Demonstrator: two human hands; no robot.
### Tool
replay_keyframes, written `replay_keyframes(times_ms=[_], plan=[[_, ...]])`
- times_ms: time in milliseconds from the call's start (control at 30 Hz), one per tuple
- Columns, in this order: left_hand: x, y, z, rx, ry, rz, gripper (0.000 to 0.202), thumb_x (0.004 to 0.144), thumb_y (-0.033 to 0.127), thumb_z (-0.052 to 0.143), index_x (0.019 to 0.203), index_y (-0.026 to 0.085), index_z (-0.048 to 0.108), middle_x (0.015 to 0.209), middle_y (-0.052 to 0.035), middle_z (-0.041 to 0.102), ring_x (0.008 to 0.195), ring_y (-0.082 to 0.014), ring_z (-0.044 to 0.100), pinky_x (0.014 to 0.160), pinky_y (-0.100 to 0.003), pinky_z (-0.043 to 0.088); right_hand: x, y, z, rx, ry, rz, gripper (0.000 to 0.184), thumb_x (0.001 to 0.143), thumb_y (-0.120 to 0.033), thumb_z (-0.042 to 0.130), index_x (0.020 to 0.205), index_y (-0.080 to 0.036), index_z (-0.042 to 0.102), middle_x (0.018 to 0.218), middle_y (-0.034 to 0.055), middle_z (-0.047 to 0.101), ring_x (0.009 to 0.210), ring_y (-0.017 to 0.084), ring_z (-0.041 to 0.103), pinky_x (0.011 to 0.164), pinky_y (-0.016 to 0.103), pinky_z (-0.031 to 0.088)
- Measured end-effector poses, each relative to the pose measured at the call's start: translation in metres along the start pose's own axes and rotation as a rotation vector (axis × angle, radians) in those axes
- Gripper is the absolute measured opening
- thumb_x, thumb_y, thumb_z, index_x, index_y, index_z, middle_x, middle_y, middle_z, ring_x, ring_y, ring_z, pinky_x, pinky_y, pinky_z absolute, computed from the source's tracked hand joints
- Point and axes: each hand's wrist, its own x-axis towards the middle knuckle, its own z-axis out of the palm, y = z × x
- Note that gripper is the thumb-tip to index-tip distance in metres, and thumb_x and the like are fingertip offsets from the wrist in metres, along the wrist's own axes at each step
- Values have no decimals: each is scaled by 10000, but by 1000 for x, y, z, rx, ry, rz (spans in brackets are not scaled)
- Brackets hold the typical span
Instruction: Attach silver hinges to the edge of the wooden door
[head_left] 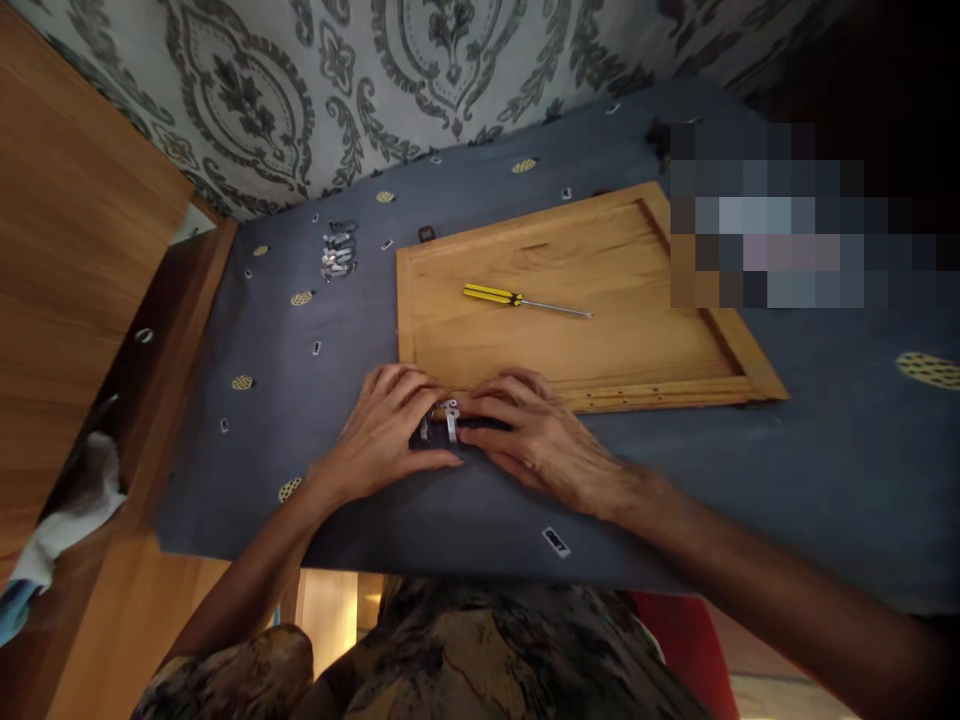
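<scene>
A metal cabinet hinge (451, 422) sits at the near edge of a framed wooden cabinet door (407, 305), close to its left corner. My left hand (386, 425) curls around the hinge from the left, its fingertips at the door's edge and its thumb stretched along the near side. From the right, my right hand (544, 440) closes its fingers on the same hinge. How the hinge meets the wood is partly hidden by the fingers. On the door panel lies a screwdriver (493, 295) with a yellow and black handle, its shaft towards the right.
Several more metal hinges (339, 250) lie in a pile at the back left of the blue patterned tablecloth (277, 340). A wooden cabinet (90, 190) borders the left side, with a white cloth (86, 500) hanging there. Patterned wallpaper (345, 90) rises behind the table.
</scene>
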Motion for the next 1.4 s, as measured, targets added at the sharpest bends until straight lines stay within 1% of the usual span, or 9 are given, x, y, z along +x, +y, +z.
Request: replay_keyframes(times_ms=[133,300,500,733,867,1033,1167,1267,1400], plan=[[0,-2,4,-7,29,34,555,843,609,729,1208,203,630,1233,-108,627,1207,-314,487,1057,-526,412,1,0,-1,-8,-19,1,210,979,-185,564,1060,-250,746,1114,56,756,1104,246,575,1008,504,438],[1,-3,7,-16,66,54,486,889,560,700,1192,188,628,1201,-103,648,1163,-292,515,1024,-491,428,1,-1,1,-21,16,7,198,998,-207,554,997,-244,748,1141,45,751,1091,234,576,1006,467,448],[1,-3,9,-52,82,57,420,915,536,684,1169,203,650,1161,-86,658,1141,-278,519,1015,-482,430,0,0,0,-18,22,5,209,1000,-204,551,1039,-264,748,1162,30,754,1099,229,580,1020,471,444],[2,-2,7,-77,101,45,406,863,489,767,1109,178,681,1087,-80,654,1083,-273,531,953,-455,447,1,-2,2,-16,30,8,191,1000,-219,562,1027,-252,748,1148,28,753,1104,220,573,1036,451,437],[2,-3,8,-75,106,29,380,857,491,773,1082,195,696,1058,-67,645,1054,-262,535,932,-436,448,0,-1,2,-17,15,6,198,993,-204,564,1035,-254,751,1165,38,752,1113,225,575,1033,470,440],[2,-3,10,-90,111,18,374,835,454,804,1072,181,706,1042,-63,641,1048,-260,530,929,-435,444,0,-1,-1,-10,-10,11,203,987,-191,563,1059,-259,741,1175,33,747,1135,234,575,1059,486,430],[2,-1,8,-114,92,9,348,824,400,824,1070,187,699,1044,-53,635,1051,-260,525,933,-436,445,0,-3,-3,2,-19,14,200,974,-174,578,1071,-252,734,1187,36,742,1145,223,574,1062,464,430],[1,0,9,-133,82,-5,306,804,355,843,1021,195,699,1045,-47,630,1044,-262,523,918,-432,444,-1,-4,-3,6,0,18,198,962,-167,588,1079,-249,726,1190,28,744,1150,204,584,1072,443,427],[0,-1,13,-149,109,-8,325,788,336,857,1045,221,695,1050,-37,630,1041,-266,521,905,-431,433,-2,-4,-3,44,31,28,214,959,-167,577,1093,-258,718,1198,27,749,1165,191,613,1096,462,417]])
